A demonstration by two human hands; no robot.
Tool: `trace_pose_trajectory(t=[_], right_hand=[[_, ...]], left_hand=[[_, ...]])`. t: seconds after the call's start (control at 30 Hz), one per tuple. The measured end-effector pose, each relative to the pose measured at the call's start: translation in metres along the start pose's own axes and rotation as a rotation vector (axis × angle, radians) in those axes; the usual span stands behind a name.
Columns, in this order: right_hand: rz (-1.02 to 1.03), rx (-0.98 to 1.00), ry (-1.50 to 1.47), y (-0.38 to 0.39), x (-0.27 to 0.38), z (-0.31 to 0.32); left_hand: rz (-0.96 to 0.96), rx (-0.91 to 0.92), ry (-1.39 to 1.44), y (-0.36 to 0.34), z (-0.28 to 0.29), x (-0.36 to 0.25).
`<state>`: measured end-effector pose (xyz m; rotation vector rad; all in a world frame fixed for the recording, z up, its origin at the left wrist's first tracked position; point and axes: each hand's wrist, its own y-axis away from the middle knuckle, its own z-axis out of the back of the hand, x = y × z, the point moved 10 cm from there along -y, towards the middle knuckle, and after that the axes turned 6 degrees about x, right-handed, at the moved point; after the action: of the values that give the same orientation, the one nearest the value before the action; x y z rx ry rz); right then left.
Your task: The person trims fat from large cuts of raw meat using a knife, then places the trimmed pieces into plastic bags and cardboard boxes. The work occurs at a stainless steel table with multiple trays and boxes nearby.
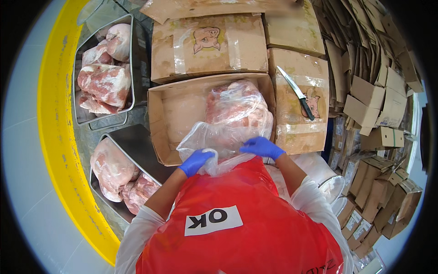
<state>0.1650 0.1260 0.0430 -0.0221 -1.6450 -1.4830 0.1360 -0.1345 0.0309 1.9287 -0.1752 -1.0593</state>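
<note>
An open cardboard box (171, 109) holds a large piece of raw pink meat (235, 102) in a clear plastic bag (194, 139), whose loose end comes over the box's near edge. My left hand (196, 160), in a blue glove, has its fingers closed on that end at the lower left. My right hand (261, 147), also gloved, grips the plastic at the lower right, just below the meat. A knife (296, 91) with a black handle lies on the closed box to the right. I wear a red apron (237, 242).
Metal tubs of raw meat (130, 68) (116, 144) stand on the left, beside a yellow floor band (59, 137). Closed cartons (242, 32) lie beyond the open box. Flattened cardboard (365, 41) is piled at the right. Metal containers (331, 187) sit below my right arm.
</note>
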Motion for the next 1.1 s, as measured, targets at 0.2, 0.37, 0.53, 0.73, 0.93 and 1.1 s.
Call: trace_pose_trajectory(t=[0.2,0.37,0.53,0.73,0.93,1.1], right_hand=[[-0.073,-0.956,0.172,-0.044,-0.056,0.125],[-0.248,-0.775,0.246,-0.074,-0.056,0.149],[-0.326,-0.655,0.383,-0.075,-0.104,0.145],[-0.276,-0.690,0.023,-0.058,-0.104,0.123],[-0.242,-0.630,0.363,-0.070,-0.100,0.135],[-0.237,-0.582,0.378,-0.016,-0.080,0.134]], left_hand=[[0.106,-0.063,-0.305,0.008,-0.008,-0.009],[-0.450,-0.407,-0.831,0.032,-0.012,-0.126],[-0.194,-0.396,-0.882,-0.041,0.021,-0.126],[0.111,-0.326,-0.914,-0.068,0.041,-0.031],[-0.027,-0.227,-0.939,-0.018,0.006,-0.055],[-0.092,-0.301,-0.836,0.020,0.016,-0.051]])
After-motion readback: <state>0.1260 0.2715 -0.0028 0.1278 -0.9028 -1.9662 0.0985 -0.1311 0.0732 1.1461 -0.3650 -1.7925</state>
